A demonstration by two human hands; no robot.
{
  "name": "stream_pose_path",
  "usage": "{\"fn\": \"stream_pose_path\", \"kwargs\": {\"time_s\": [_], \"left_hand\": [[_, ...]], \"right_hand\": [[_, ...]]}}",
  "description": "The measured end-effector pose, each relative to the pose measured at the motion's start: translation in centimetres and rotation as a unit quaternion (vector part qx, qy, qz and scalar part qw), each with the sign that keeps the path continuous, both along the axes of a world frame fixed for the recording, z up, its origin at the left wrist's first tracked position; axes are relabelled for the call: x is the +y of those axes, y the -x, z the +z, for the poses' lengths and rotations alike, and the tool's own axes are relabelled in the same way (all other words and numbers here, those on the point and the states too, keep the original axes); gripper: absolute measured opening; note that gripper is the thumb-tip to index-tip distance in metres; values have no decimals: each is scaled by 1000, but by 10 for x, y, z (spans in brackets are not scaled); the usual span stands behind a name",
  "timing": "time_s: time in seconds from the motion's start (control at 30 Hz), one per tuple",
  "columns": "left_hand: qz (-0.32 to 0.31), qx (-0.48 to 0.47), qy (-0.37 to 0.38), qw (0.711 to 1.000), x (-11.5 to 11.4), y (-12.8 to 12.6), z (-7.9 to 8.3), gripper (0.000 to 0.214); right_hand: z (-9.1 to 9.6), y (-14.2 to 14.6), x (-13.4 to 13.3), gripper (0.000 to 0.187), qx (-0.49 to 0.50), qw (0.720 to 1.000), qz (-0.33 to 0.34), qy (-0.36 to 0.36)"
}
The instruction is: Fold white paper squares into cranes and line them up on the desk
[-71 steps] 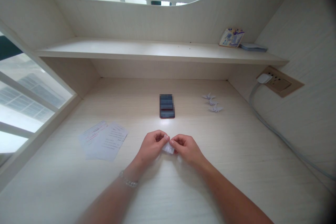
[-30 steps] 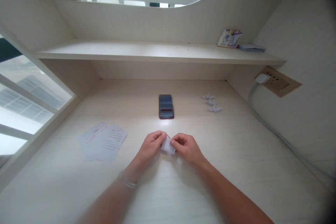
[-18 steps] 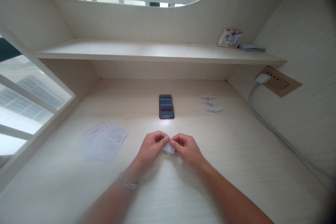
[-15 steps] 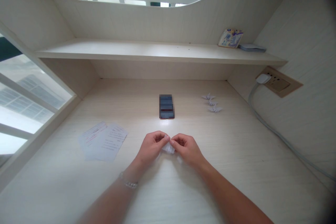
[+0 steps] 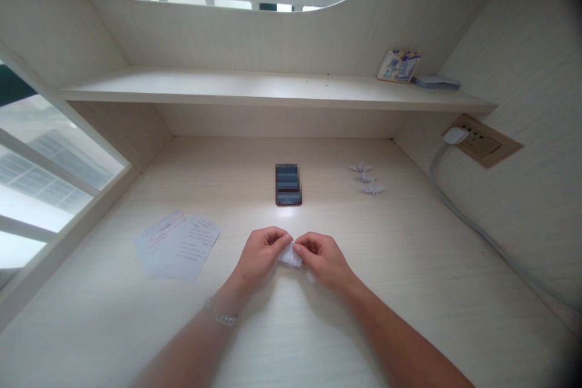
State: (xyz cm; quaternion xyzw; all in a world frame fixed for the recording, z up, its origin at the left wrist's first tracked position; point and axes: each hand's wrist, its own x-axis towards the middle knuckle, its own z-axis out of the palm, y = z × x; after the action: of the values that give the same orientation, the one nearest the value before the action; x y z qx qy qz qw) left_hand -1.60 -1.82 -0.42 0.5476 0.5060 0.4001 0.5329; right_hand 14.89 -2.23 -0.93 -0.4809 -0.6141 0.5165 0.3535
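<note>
Between my two hands is a small folded piece of white paper (image 5: pixel 290 256), partly hidden by the fingers. My left hand (image 5: pixel 262 253) pinches its left side between thumb and fingers. My right hand (image 5: pixel 321 256) grips the upper right part the same way. Beyond the hands lies a phone (image 5: pixel 288 185) with a blurred screen. Three small folded paper cranes (image 5: pixel 372 189) stand in a short column to the right of the phone. Left of my hands, printed paper sheets (image 5: pixel 188 248) overlap on the desk.
The pale desk (image 5: pixel 282 333) runs back under a shelf (image 5: pixel 273 88). On the shelf's right end are a colourful packet (image 5: pixel 398 66) and a flat stack (image 5: pixel 436 82). A white plug sits in the wall socket (image 5: pixel 484 140), its cable (image 5: pixel 482 233) trailing down the right side.
Slightly more of the folded paper shows between my hands, and its visible part has shifted a little to the left. Both hands keep nearly the same place and grip.
</note>
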Motion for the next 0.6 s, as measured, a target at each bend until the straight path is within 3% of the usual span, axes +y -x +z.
{"fn": "stream_pose_path", "kwargs": {"time_s": [0.27,0.6], "left_hand": [[-3,-94,48,994,4,0,-5,29],[6,25,-20,999,-1,-2,3,24]], "right_hand": [[-2,0,0,18,22,999,-4,29],[5,1,0,21,42,998,-7,52]]}}
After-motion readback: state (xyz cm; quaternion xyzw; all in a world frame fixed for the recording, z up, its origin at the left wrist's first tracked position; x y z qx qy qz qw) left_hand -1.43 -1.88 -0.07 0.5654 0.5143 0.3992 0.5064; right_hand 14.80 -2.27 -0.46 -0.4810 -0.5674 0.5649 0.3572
